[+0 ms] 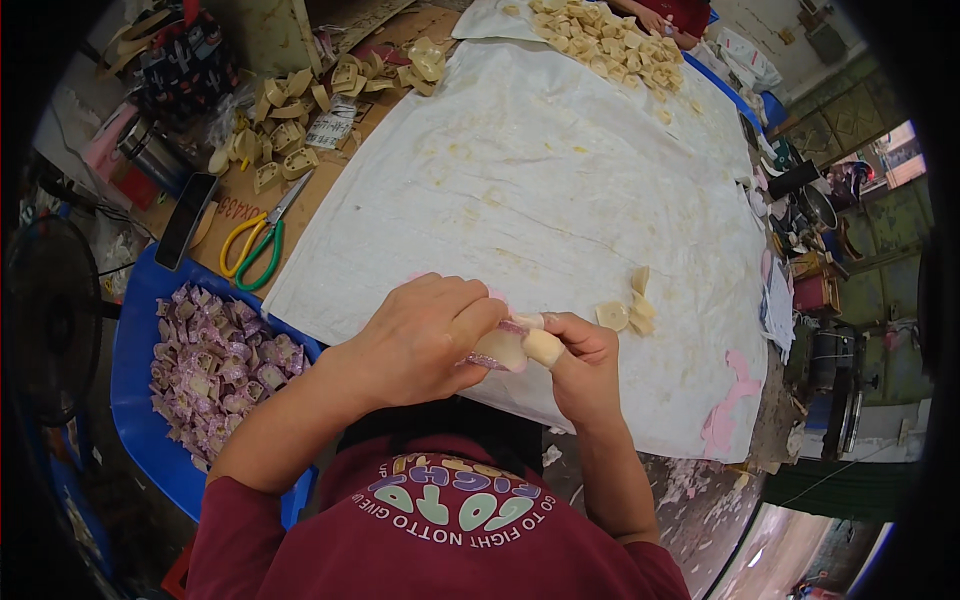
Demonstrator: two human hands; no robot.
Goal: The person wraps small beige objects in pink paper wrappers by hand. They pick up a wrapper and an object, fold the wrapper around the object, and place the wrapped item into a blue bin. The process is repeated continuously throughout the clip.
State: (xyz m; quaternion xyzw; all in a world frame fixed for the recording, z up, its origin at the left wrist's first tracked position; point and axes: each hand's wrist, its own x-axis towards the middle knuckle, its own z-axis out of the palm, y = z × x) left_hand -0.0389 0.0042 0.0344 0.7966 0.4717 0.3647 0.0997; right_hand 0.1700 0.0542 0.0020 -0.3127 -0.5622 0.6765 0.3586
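Over the near edge of the white-covered table, my left hand [425, 335] and my right hand [585, 365] meet around a small cream moulded piece [498, 348] edged with pink glittery material. My left fingers are closed on its left side. My right thumb and fingers pinch its right end, and a cream finger cot [543, 347] covers a fingertip of that hand. Part of the piece is hidden by my fingers. Just beyond my right hand lie a few bare cream pieces [613, 316] on the white cloth [480, 180].
A blue tub [135, 360] full of pink glittery pieces [225, 365] stands at left. Scissors [262, 240], a phone [187, 222] and loose cream shells [290, 135] lie beyond it. At the far end, another person's hand [652, 18] is beside a cream heap [610, 45]. Pink scraps [728, 405] lie right.
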